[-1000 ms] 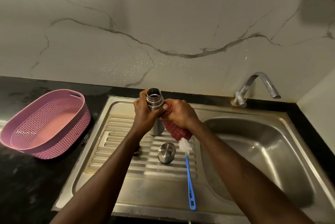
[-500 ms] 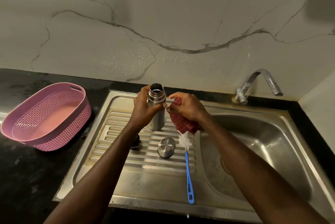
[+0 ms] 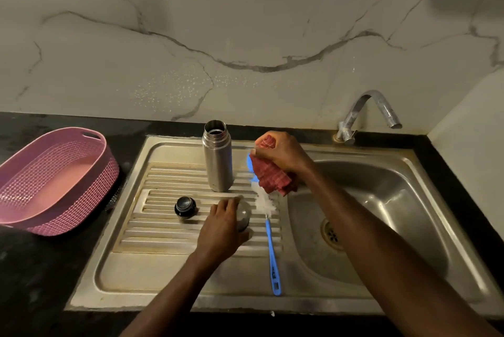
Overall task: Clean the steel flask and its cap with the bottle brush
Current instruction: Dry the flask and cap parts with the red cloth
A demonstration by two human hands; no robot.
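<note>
Your left hand (image 3: 221,227) reaches down over the steel cap (image 3: 243,217) on the ribbed drainboard, fingers curling onto it, while your right hand (image 3: 281,152) clutches a bunched red checked cloth (image 3: 271,175) just right of the flask. The steel sink (image 3: 381,200) fills the right side, the pink basket (image 3: 54,181) sits on the black counter to the left. The open steel flask (image 3: 217,156) stands upright on the drainboard. The blue bottle brush (image 3: 270,233) lies beside the cap; a small black stopper (image 3: 185,207) rests to the cap's left.

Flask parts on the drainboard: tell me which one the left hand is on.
The steel cup cap, under the left hand beside the brush bristles. The black stopper lies untouched; the flask stands free.
</note>
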